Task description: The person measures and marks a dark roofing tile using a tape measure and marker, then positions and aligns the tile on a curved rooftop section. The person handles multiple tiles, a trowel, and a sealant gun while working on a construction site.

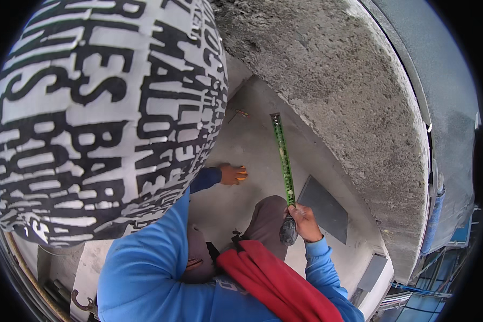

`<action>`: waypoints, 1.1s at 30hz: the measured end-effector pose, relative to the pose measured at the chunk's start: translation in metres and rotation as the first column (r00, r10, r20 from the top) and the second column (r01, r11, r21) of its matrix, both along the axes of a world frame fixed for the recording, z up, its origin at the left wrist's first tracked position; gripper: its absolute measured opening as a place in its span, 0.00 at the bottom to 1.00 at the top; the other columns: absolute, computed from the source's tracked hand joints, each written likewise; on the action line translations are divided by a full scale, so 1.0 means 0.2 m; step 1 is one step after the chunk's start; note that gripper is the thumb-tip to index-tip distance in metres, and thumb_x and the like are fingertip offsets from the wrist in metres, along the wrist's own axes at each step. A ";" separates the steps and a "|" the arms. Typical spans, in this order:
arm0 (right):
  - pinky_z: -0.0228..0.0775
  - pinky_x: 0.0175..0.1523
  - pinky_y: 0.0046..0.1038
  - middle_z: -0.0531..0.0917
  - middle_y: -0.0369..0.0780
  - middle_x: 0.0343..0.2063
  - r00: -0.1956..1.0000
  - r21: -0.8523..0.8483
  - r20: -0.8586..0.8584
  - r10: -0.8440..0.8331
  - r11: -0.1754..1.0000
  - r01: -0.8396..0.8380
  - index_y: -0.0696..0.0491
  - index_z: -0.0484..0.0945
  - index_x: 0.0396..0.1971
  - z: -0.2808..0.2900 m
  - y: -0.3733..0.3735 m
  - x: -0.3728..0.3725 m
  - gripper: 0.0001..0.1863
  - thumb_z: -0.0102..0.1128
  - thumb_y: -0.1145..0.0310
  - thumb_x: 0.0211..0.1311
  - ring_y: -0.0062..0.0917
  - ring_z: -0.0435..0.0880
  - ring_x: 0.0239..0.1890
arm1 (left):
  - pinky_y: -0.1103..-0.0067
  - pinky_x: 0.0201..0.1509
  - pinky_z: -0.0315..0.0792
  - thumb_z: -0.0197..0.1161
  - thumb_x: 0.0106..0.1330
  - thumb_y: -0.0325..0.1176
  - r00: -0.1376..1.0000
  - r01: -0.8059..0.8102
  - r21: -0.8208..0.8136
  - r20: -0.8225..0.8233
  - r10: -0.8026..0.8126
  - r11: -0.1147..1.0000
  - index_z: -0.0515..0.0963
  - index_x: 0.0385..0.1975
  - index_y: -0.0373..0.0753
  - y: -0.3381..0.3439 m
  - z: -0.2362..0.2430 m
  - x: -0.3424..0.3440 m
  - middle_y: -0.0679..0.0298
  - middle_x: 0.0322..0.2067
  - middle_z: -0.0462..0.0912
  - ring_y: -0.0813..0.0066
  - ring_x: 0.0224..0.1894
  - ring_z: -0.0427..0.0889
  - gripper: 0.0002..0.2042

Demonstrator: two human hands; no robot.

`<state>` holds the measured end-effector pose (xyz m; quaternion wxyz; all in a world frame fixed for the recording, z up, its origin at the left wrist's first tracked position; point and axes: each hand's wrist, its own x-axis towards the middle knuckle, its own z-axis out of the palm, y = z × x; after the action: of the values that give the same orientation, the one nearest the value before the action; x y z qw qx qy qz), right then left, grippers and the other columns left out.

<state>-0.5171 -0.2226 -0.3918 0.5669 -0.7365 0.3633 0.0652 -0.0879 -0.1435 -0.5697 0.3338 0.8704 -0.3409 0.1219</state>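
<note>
My right hand (305, 221), in a light blue sleeve, is closed around a tape measure. Its dark, worn case (288, 231) hangs under my fingers, and the green blade (284, 158) runs out forward over the grey floor. Whether the blade's far end touches anything, I cannot tell. My left arm (145, 241) passes behind a large black-and-white lettered cloth (107, 112), apparently head covering on a person close by, so my left hand is hidden. From behind that cloth comes a navy sleeve with another hand (233, 174), orange at the fingertips, low over the floor.
A rough concrete wall (349, 102) curves along the right. Beside my right hand lies a dark grey flat panel (323, 209). My bent knee (268, 214) and a red cloth (273, 279) are below. Metal hooks (83, 306) and pipes sit at the lower left.
</note>
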 end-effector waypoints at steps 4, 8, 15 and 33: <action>0.69 0.39 0.21 0.81 0.36 0.27 0.980 0.132 0.113 -0.165 0.980 0.149 0.60 0.79 0.33 -0.16 -0.04 0.14 0.16 0.49 0.64 0.76 0.16 0.76 0.30 | 0.62 0.61 0.67 0.59 0.71 0.48 0.871 0.246 -0.086 -0.418 -0.259 0.965 0.77 0.57 0.39 -0.08 0.16 -0.01 0.55 0.55 0.78 0.57 0.55 0.79 0.23; 0.68 0.37 0.20 0.80 0.37 0.27 0.921 0.327 0.180 -0.344 0.904 0.274 0.60 0.79 0.33 -0.32 -0.11 0.40 0.16 0.49 0.63 0.76 0.17 0.75 0.28 | 0.69 0.49 0.73 0.57 0.71 0.56 0.338 0.451 -0.457 -0.707 -0.620 0.767 0.83 0.44 0.32 -0.18 0.35 -0.29 0.54 0.37 0.83 0.65 0.42 0.81 0.27; 0.70 0.35 0.27 0.80 0.38 0.24 0.977 -0.128 0.211 -0.001 0.991 0.029 0.61 0.78 0.35 -0.50 -0.33 0.53 0.17 0.50 0.62 0.76 0.22 0.77 0.26 | 0.71 0.37 0.73 0.65 0.70 0.43 0.323 0.207 -0.536 -0.752 -0.575 0.818 0.82 0.39 0.33 -0.37 0.51 -0.48 0.62 0.28 0.81 0.74 0.31 0.77 0.16; 0.66 0.30 0.39 0.79 0.44 0.16 0.587 -0.739 -0.121 -0.800 0.467 0.485 0.65 0.77 0.21 -0.76 0.00 -2.03 0.30 0.45 0.53 0.75 0.30 0.74 0.20 | 0.66 0.30 0.75 0.67 0.68 0.46 0.346 -0.214 -0.593 -0.789 -0.507 0.776 0.77 0.30 0.24 -0.86 0.11 -0.16 0.49 0.25 0.82 0.64 0.24 0.82 0.24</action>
<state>-0.9238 -0.2234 -0.5437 0.1588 -0.6419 0.7408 -0.1184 -0.1191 -0.3149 -0.5481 0.7347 0.5863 -0.1148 -0.3215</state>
